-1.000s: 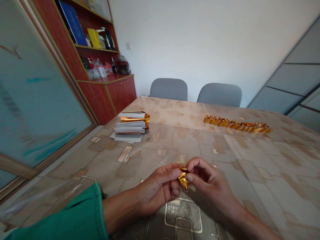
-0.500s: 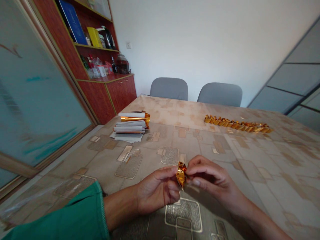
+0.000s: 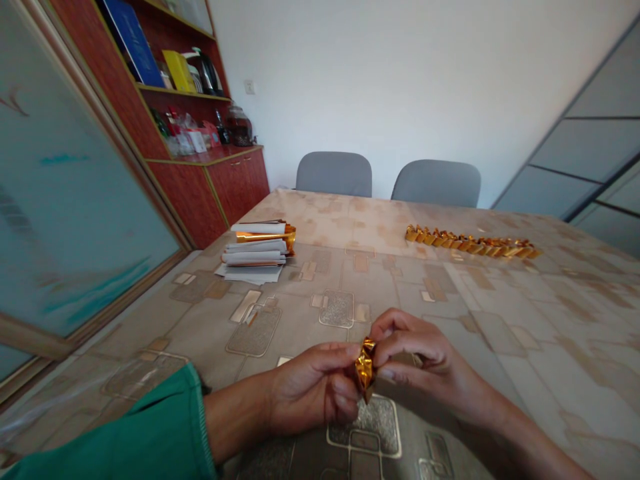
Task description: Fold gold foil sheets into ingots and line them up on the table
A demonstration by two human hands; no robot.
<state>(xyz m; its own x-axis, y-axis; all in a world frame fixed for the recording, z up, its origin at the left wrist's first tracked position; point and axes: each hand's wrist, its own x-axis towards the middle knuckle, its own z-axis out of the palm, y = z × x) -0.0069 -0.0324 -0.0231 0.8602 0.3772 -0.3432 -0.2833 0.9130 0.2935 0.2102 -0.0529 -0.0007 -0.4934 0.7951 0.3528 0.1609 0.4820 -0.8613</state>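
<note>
Between my two hands is a small folded piece of shiny gold foil paper [image 3: 366,367], held above the table near its front. My left hand [image 3: 315,387] pinches its left side between thumb and curled fingers. From the right, the thumb and fingertips of my right hand [image 3: 425,353] grip its other side. The piece stands roughly upright, with a pointed lower end. Further back on the right lies a row of similar folded gold pieces [image 3: 470,244], set close together. A stack of gold and white paper sheets [image 3: 257,257] rests at the back left.
A patterned cloth [image 3: 290,313] covers the table. Two grey chairs [image 3: 334,175] stand at its far side against the wall. To the left are a red-brown cabinet [image 3: 240,180] with shelves of goods and a frosted glass door [image 3: 90,200].
The gold foil piece has turned slightly and sits a little lower between my fingers. My hands keep their hold on it. The view has shifted slightly.
</note>
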